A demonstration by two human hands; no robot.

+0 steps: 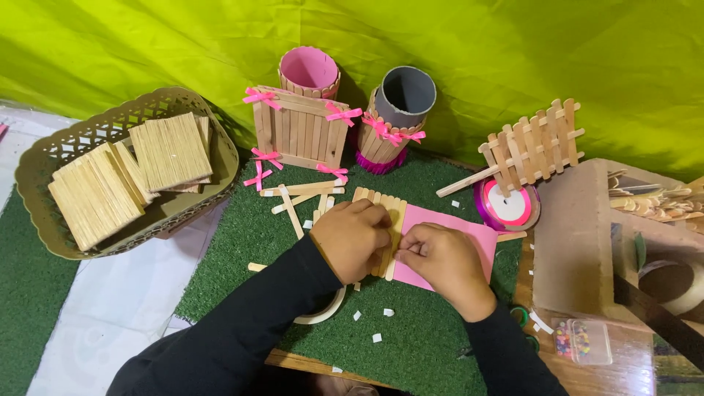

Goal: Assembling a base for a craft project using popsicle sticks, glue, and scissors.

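Head view: left hand (352,238) fingers pinch stick row (381,220), right hand (444,265) presses pink paper (458,238) at 3 o'clock; I'd align edges squarely.

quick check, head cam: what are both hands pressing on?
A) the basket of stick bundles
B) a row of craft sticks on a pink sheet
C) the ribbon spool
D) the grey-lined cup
B: the left hand and right hand rest on the row of craft sticks lying over the pink sheet on the green mat.

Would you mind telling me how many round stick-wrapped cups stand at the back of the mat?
2: the pink-lined cup behind the stick crate, and the grey-lined cup to its right. Nothing suggests more are hidden.
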